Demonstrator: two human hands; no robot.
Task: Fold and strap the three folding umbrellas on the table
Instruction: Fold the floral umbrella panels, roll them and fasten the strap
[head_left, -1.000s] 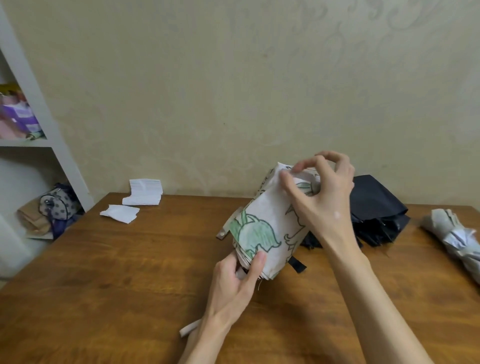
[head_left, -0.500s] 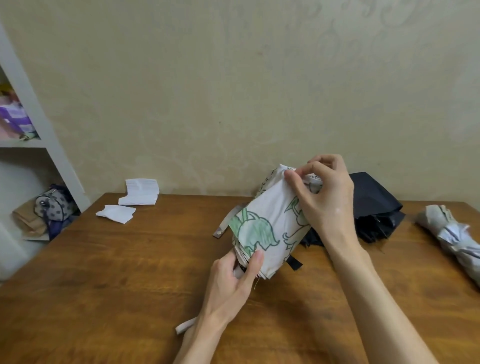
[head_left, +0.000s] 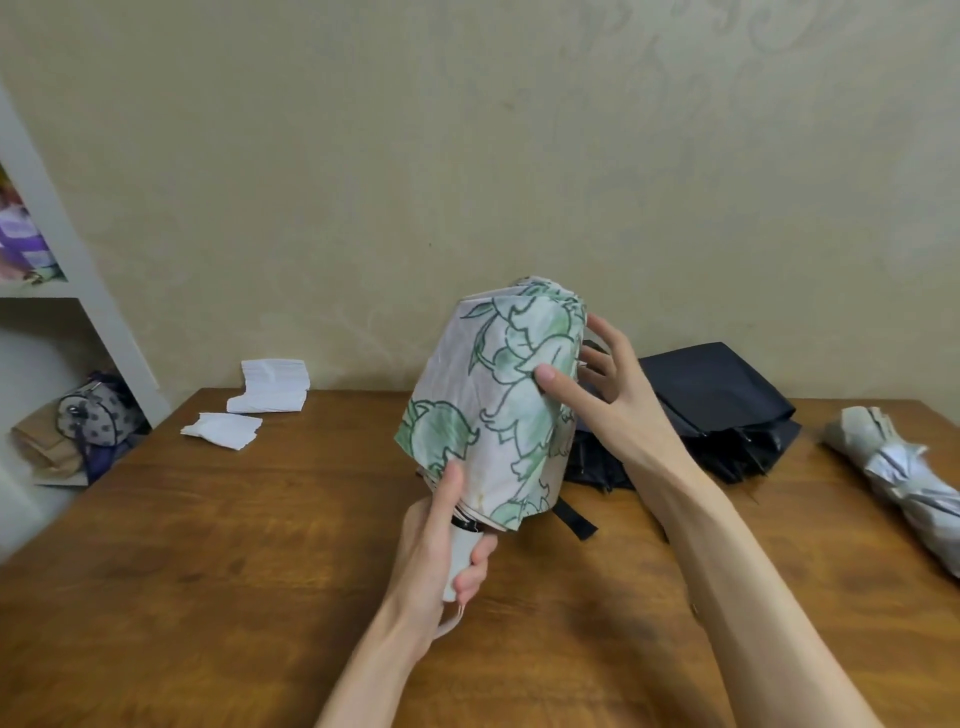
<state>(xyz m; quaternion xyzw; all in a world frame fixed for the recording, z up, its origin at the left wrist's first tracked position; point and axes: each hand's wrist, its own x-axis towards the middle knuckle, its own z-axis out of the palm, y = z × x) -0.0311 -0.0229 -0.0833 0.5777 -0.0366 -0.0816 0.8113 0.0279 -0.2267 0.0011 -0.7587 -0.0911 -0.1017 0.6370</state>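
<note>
The left hand (head_left: 427, 553) grips the floral umbrella (head_left: 493, 405) by its white handle (head_left: 462, 548) above the worktop (head_left: 208, 545). The right hand (head_left: 610, 397), fingers spread, presses its thumb against the cloth.

White papers (head_left: 270, 387) far left; spotted bag (head_left: 96, 415) by shelf unit (head_left: 98, 322).

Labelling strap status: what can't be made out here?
Head view only:
- floral umbrella: strap not visible, behind canopy folds or on the far side.
- black umbrella: left part behind the floral umbrella and right hand.
- grey umbrella: end cut off by right edge; strap state unclear.
- handle: mostly covered by left hand.
</note>
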